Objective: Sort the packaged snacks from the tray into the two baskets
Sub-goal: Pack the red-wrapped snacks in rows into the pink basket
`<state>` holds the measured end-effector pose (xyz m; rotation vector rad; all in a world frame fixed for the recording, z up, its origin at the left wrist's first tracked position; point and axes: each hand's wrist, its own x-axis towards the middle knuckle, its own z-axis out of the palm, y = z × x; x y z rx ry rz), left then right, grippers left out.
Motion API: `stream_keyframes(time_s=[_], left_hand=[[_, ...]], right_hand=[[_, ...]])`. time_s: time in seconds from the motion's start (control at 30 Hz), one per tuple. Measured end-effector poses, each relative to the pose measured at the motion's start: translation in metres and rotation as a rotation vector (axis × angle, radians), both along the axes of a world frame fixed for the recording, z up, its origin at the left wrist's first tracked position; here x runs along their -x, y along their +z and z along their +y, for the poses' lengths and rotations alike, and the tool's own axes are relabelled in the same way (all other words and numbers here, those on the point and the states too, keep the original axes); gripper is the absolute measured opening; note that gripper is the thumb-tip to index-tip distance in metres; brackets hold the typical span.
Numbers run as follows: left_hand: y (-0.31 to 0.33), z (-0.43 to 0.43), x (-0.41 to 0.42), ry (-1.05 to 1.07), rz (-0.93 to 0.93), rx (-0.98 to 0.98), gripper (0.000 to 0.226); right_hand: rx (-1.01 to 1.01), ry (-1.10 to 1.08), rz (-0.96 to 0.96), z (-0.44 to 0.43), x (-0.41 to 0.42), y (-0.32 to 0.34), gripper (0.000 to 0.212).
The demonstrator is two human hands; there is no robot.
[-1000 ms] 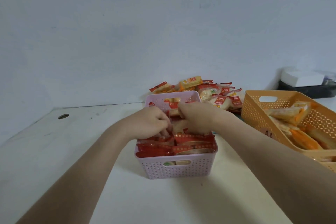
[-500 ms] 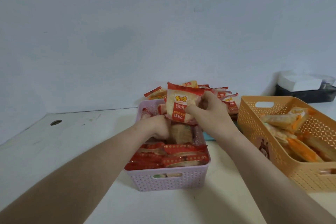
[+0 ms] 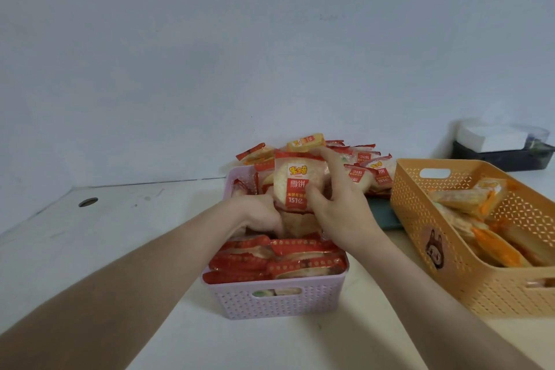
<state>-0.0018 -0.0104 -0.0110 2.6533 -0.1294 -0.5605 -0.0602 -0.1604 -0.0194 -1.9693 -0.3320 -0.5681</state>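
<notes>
Fingers [image 3: 329, 164] of right hand [image 3: 339, 213] pinch cracker packet [image 3: 292, 186].

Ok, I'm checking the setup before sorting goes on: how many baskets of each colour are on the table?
Pink basket: 1
Orange basket: 1
Total: 2

Snack pile [image 3: 376, 172] behind left basket [image 3: 279, 300]
</notes>
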Motion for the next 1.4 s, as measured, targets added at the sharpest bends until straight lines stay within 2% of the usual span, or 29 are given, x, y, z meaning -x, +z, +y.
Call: stream_keyframes(time_s=[0.07,0.1,0.17,0.27,0.33,0.43,0.57,0.7,0.83,0.87,0.93,1.0,1.07,1.13,1.2,1.3,1.4], left_hand=[[0.0,-0.003,0.004,-0.05,-0.053,-0.211,0.091],[-0.002,-0.002,0.002,-0.055,-0.07,-0.217,0.096],[0.0,0.003,0.002,-0.033,-0.133,-0.095,0.109],[0.011,0.016,0.004,0.02,-0.28,0.191,0.11],[0.02,0.022,0.009,-0.012,-0.456,0.229,0.11],[0.024,0.03,0.023,-0.09,-0.576,0.207,0.098],[0.022,0.038,0.037,-0.111,-0.634,0.137,0.056],[0.02,0.045,0.053,-0.157,-0.565,0.059,0.05],[0.017,0.052,0.064,-0.239,-0.515,-0.072,0.049],[0.016,0.054,0.065,-0.241,-0.51,-0.097,0.047],[0.015,0.058,0.069,-0.245,-0.512,-0.115,0.044],[0.017,0.058,0.073,-0.253,-0.514,-0.099,0.045],[0.017,0.056,0.077,-0.282,-0.504,-0.1,0.04],[0.015,0.053,0.079,-0.322,-0.509,-0.116,0.027],[0.012,0.052,0.079,-0.341,-0.52,-0.106,0.018],[0.007,0.049,0.073,-0.374,-0.532,-0.106,0.029],[-0.001,0.048,0.062,-0.399,-0.511,-0.091,0.044]], right_hand=[[0.024,-0.001,0.017,0.001,0.0,0.001,0.042],[0.021,-0.001,0.03,0.001,0.001,0.002,0.038],[0.01,0.001,0.036,-0.001,0.002,0.005,0.034],[0.074,-0.048,0.01,-0.003,0.002,0.008,0.033],[0.168,-0.055,-0.009,-0.002,0.003,0.008,0.037],[0.275,0.016,0.01,-0.002,0.007,0.012,0.047],[0.579,0.021,0.159,0.0,0.014,0.023,0.043],[0.936,0.013,0.25,0.006,0.021,0.034,0.032],[1.118,0.083,0.339,0.011,0.021,0.043,0.029],[1.118,0.133,0.389,0.011,0.02,0.046,0.031],[0.992,0.257,0.483,0.007,0.015,0.053,0.033],[0.79,0.263,0.429,0.002,0.003,0.06,0.029],[0.687,0.124,0.301,0.003,-0.016,0.061,0.029],[0.785,-0.04,0.236,0.011,-0.031,0.057,0.037],[0.942,-0.104,0.259,0.022,-0.042,0.046,0.045],[1.096,-0.167,0.236,0.037,-0.052,0.027,0.045],[1.135,-0.228,0.171,0.041,-0.057,0.015,0.044]])
